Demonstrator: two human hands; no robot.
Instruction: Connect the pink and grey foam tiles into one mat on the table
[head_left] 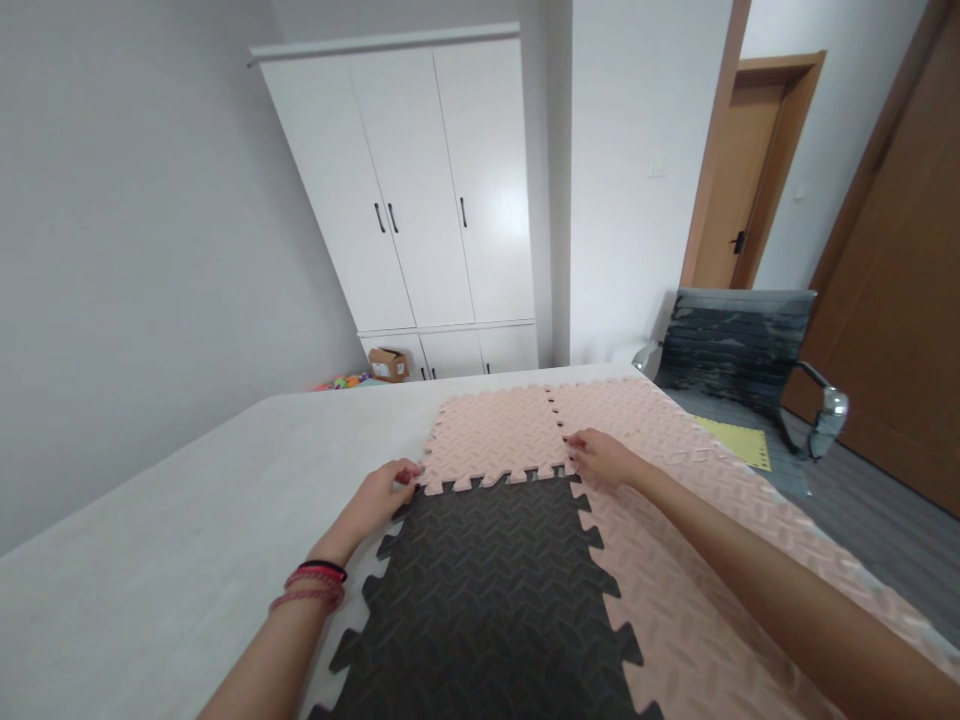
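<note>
A pink foam tile (495,432) with toothed edges lies beyond a black foam tile (495,590); their teeth meet along one edge, with small gaps showing. My left hand (386,492) has its fingers pressed together at the corner where the two tiles meet on the left. At the pink tile's near right corner, my right hand (598,455) touches the edge with bent fingers; what lies under its fingertips is hidden. More joined pink tiles (682,560) spread along the right side, under my right forearm.
The tiles lie on a white-covered surface (187,530). A dark chair (735,350) at the right holds a yellow tile (731,440). Behind stand a white cupboard (450,200), a cardboard box (388,364) and some colourful items (346,382).
</note>
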